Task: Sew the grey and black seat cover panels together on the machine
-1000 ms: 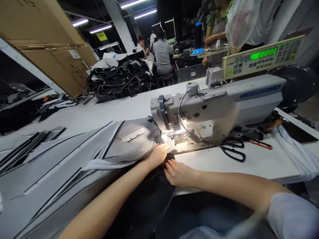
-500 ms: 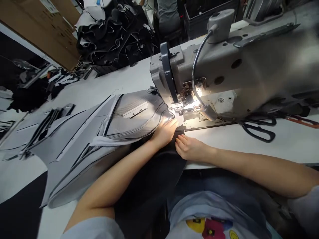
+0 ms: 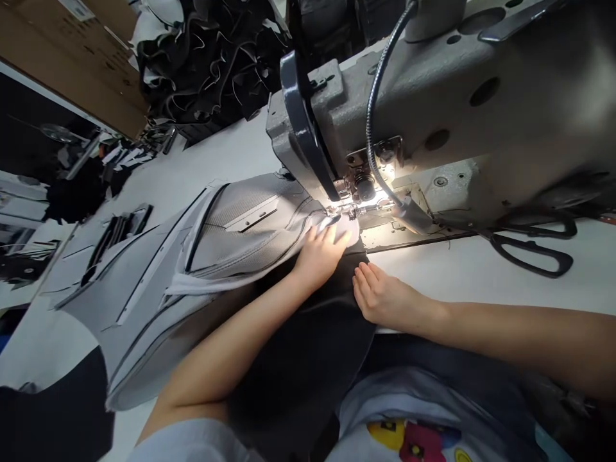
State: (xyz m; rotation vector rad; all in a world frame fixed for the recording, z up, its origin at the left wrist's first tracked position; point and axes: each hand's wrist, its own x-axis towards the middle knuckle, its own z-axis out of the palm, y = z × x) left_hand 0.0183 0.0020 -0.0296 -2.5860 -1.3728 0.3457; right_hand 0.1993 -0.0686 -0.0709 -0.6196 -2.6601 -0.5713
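Under the lit needle area (image 3: 350, 208) of a grey sewing machine (image 3: 409, 96) lies the end of a sewn grey fabric piece (image 3: 250, 240) with dark seams. My left hand (image 3: 318, 256) rests on this fabric just in front of the presser foot, fingers spread and pressing down. Black sheet material (image 3: 298, 350) runs under my left forearm and hangs towards my lap. At its right edge, my right hand (image 3: 392, 296) is closed, pinching the black material between thumb and fingers. The underside of the layers at the needle is hidden.
Black-handled scissors (image 3: 534, 253) lie right of the needle on the white table (image 3: 231, 151). A heap of black and grey cut pieces (image 3: 206, 70) stands behind, beside a cardboard box (image 3: 62, 58). A flexible lamp (image 3: 373, 115) bends down before the machine.
The view has shifted and come closer to the machine. My left fingers have spread further over the fabric by the needle. My right hand keeps its pinch on the black edge.
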